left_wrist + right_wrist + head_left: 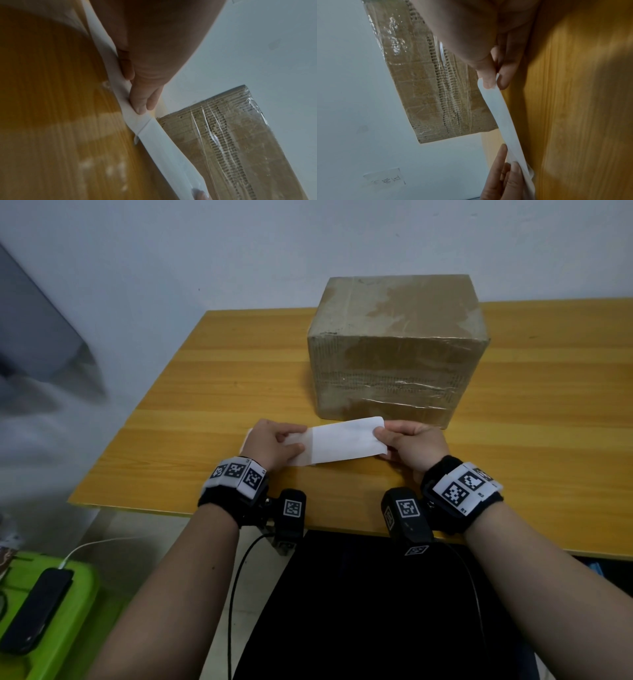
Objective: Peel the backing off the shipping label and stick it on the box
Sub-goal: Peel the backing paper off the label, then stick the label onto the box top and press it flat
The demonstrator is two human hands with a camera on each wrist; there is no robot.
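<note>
Box [397, 350]: dull brown cardboard, paler scuffed patches, glossy clear tape bands, dark corrugation ridges showing through. Shipping label [346, 441]: plain white, its left end more translucent grey-white. Bench [205, 392]: honey-yellow wood grain in lengthwise stripes. Wrist bands [236, 484]: black, carrying white panels with black square-code markers. Tub [65, 621]: lime green. Phone [34, 611]: black. Wall [205, 251]: pale grey-white.

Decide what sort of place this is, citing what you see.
Probably a plain home or office packing spot: a wooden table against a bare wall, a taped cardboard box, and a phone charging on a green bin.
</note>
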